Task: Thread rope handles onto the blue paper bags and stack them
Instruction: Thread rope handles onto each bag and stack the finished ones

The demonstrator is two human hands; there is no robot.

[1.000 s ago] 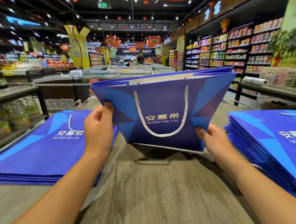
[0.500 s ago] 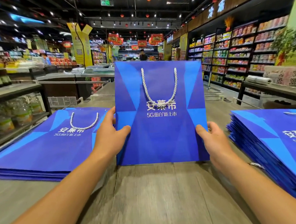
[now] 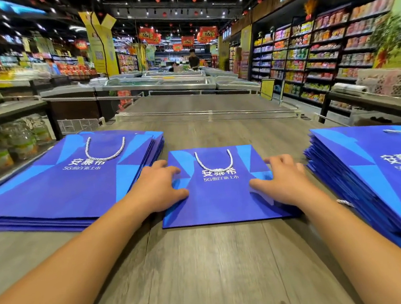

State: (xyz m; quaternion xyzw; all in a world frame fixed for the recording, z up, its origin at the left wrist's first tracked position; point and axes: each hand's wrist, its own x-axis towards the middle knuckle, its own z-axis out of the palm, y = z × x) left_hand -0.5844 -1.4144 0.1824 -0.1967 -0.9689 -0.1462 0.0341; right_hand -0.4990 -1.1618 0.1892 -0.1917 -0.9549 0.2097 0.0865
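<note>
A blue paper bag (image 3: 220, 199) lies flat on the wooden table (image 3: 207, 275) in front of me, its white rope handle (image 3: 214, 161) resting on its face. My left hand (image 3: 159, 189) presses palm down on the bag's left edge. My right hand (image 3: 280, 180) presses on its right edge. Fingers of both hands are spread. A stack of flat blue bags with rope handles (image 3: 71, 180) sits to the left. Another taller stack of blue bags (image 3: 381, 182) sits to the right.
A white rope end (image 3: 344, 202) pokes out from the right stack near my right wrist. Store shelves (image 3: 320, 52) line the right side, freezer cases (image 3: 157, 82) stand beyond the table, and a person (image 3: 193, 59) stands far back.
The bag was held open, then upright and flattened, and now lies flat on the table. Both hands moved from gripping its sides to pressing on top of it.
</note>
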